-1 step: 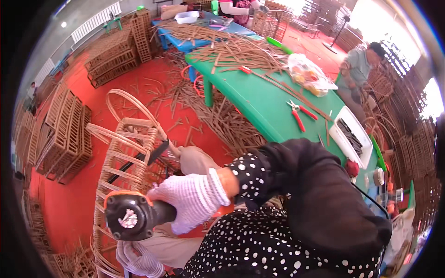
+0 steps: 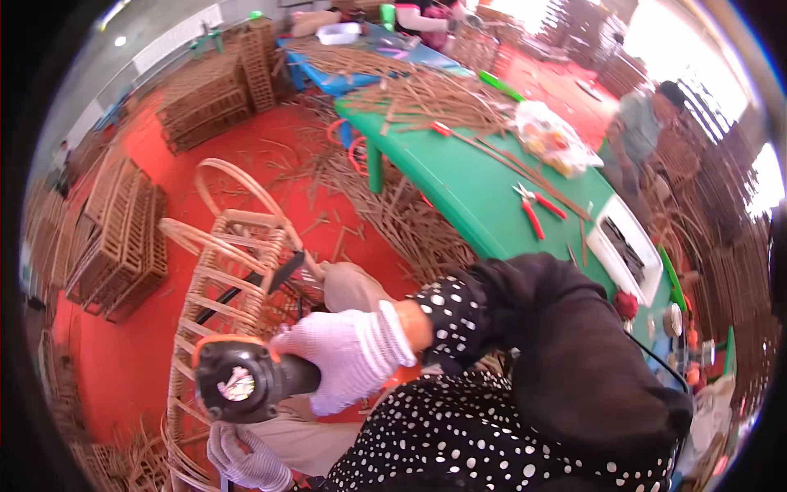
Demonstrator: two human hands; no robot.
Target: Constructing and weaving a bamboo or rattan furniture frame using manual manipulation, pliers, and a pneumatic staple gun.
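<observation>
The right hand in its pale knit glove clasps a black-and-orange power tool over the tan, loop-handled rattan frame. Beside the frame is the like-gloved left hand, its grip unclear.

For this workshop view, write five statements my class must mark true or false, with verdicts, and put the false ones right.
1. The right hand grips a dark power tool. True.
2. The left hand is bare. False: it wears a glove.
3. Pliers with red handles lie on the green table. True.
4. The floor is blue. False: it is red.
5. The white tray stands on the floor. False: it is on the green table.
</observation>
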